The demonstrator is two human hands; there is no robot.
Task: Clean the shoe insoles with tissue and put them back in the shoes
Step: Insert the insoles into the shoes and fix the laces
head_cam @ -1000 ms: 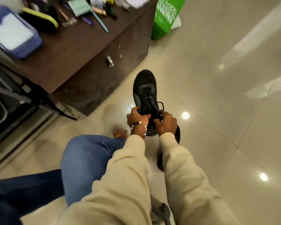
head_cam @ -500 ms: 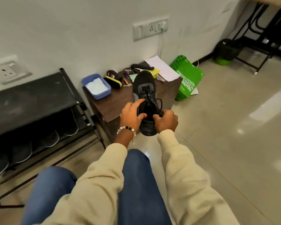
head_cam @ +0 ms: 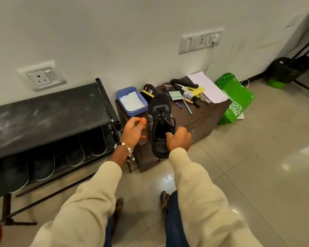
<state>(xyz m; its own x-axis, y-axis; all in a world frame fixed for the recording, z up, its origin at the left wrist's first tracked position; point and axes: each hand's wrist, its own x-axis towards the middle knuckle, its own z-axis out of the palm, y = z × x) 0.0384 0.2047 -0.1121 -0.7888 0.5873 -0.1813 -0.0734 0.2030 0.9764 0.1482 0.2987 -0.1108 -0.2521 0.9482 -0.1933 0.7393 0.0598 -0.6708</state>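
A black sneaker (head_cam: 160, 111) is held up in front of me, toe pointing away, over the near edge of a small brown cabinet (head_cam: 202, 116). My right hand (head_cam: 179, 139) grips the shoe's right side near the heel opening, thumb on the rim. My left hand (head_cam: 134, 130) pinches a black lace (head_cam: 151, 119) and holds it out to the left of the shoe. The shoe's opening looks dark; I cannot tell whether an insole lies inside. A blue tray (head_cam: 122, 102) with white tissue (head_cam: 131, 101) stands on the cabinet behind the shoe.
A black shoe rack (head_cam: 48, 113) with dark shoes on its lower shelf stands at the left. Shoe polish, pens, a yellow item and paper (head_cam: 206, 86) clutter the cabinet top. A green bag (head_cam: 236, 102) leans at its right. Tiled floor spreads to the right.
The view has risen from the floor to the wall and cabinet. My left hand has left the shoe's tongue and drawn a lace out to the left. My right hand keeps its hold.
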